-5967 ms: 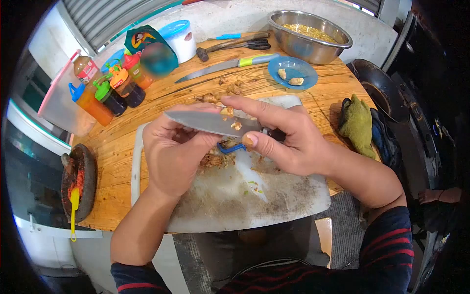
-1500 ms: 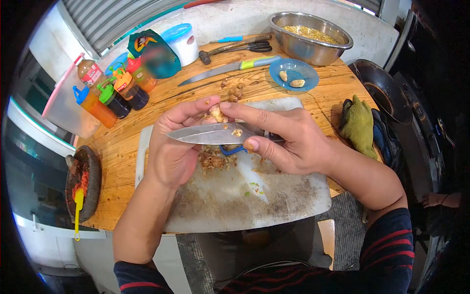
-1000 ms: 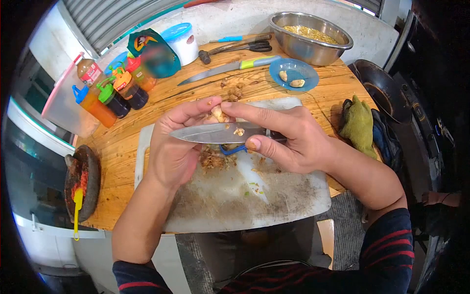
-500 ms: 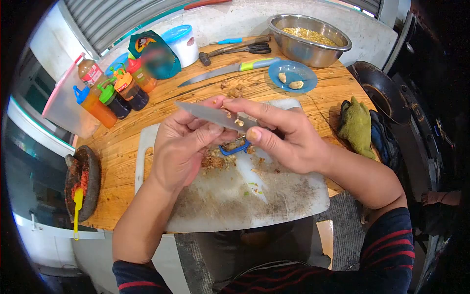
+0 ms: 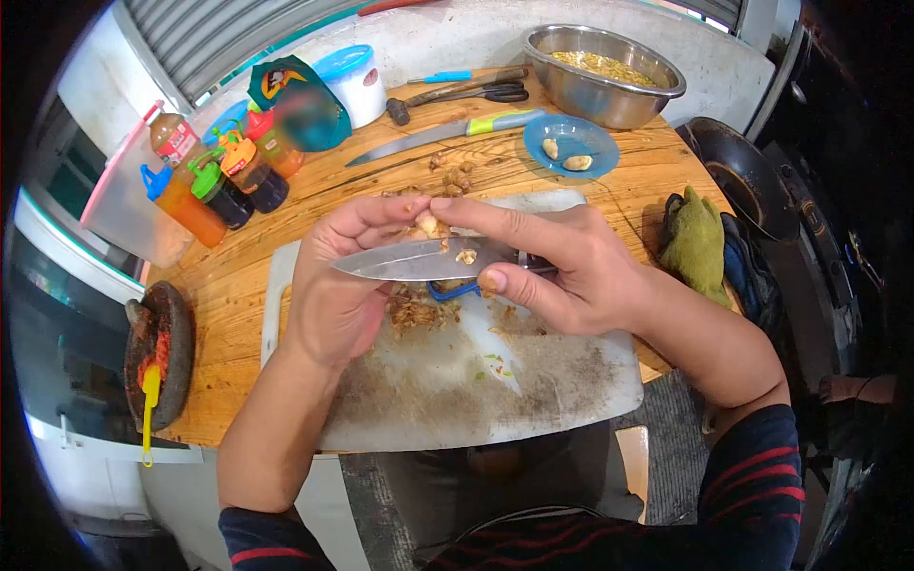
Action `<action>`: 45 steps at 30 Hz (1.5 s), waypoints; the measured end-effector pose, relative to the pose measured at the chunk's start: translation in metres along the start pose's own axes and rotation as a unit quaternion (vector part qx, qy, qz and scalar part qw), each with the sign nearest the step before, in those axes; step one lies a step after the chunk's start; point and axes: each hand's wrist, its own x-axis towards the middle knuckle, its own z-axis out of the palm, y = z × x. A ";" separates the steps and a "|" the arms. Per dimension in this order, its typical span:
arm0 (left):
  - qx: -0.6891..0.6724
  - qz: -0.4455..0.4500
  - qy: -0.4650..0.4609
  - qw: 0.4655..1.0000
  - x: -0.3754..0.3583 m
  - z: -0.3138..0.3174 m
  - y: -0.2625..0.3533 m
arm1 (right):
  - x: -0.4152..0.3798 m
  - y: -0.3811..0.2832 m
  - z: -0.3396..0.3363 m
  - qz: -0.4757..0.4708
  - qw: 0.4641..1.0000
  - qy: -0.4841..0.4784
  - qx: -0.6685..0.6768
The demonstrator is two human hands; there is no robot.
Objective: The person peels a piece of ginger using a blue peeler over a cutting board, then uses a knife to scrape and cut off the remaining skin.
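at frame centre the right hand (image 5: 571, 276) grips a knife (image 5: 419, 259), fingers closed around its handle; the left hand (image 5: 338, 285) pinches a small ginger piece (image 5: 426, 225) above the cutting board (image 5: 533, 390); peelings (image 5: 411, 309) lie beneath.

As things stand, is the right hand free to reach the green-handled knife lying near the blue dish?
Probably not: the right hand is gripping a knife over the cutting board. The green-handled knife itself lies uncovered.
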 end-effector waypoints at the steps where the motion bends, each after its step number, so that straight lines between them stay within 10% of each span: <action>1: -0.004 0.003 0.001 1.000 0.000 0.000 0.000 | 0.000 0.002 0.003 -0.036 0.999 0.033 -0.020; 11: 0.004 -0.008 -0.005 1.000 -0.001 0.001 0.000 | 0.000 -0.008 -0.005 0.069 0.991 -0.056 0.099; 26: 0.019 -0.040 0.011 0.999 -0.003 0.007 0.004 | 0.000 0.005 0.013 -0.042 0.992 0.092 0.070; 35: 0.003 -0.027 0.003 1.000 -0.001 0.003 0.003 | 0.000 -0.008 -0.005 0.078 0.992 -0.063 0.073; 45: 0.046 -0.024 0.000 0.999 -0.003 0.007 0.004 | -0.002 0.005 0.014 -0.009 0.990 0.068 0.122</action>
